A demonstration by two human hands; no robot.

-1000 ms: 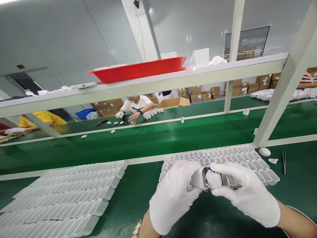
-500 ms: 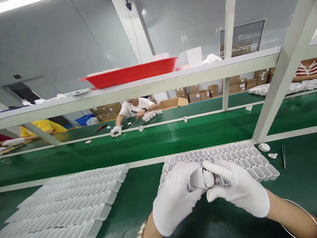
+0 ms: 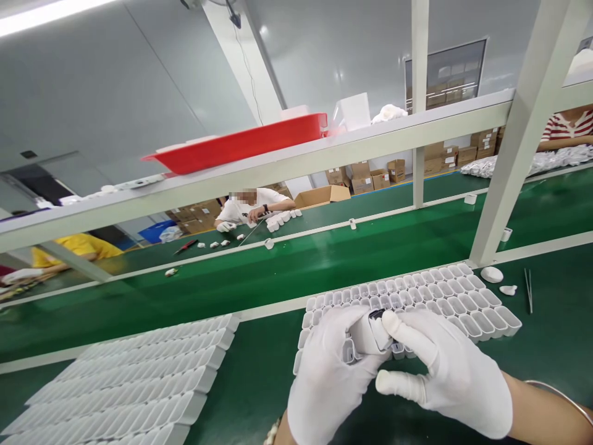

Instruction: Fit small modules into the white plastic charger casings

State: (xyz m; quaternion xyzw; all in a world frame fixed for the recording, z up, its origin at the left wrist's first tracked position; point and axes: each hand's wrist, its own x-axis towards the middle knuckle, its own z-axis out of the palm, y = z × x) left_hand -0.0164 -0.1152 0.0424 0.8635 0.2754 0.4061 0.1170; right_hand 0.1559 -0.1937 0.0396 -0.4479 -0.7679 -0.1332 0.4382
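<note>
My left hand point(image 3: 327, 374), in a white glove, is closed around a small white plastic housing point(image 3: 365, 338). A dark part shows at the top end of that housing. My right hand point(image 3: 456, 371), also gloved, has its thumb and index finger apart. Its index fingertip is at the right end of the housing, while the thumb hangs free below. What lies inside the housing is hidden by the gloves. Behind and under both hands stand rows of open white plastic cases point(image 3: 479, 303), partly covered by the hands.
More white cases point(image 3: 152, 377) stand in slanted rows at left. Tweezers point(image 3: 529, 290) and a white oval piece point(image 3: 492, 274) lie at right. Beyond runs a green conveyor belt point(image 3: 319, 259); a co-worker point(image 3: 254, 207) sits across it. A shelf overhead bears a red tray point(image 3: 241, 145).
My right thumb has dropped away from the housing and my right fingers have spread. My left hand still holds the housing, now tilted to show its dark end. The co-worker's gloved hand has drawn back.
</note>
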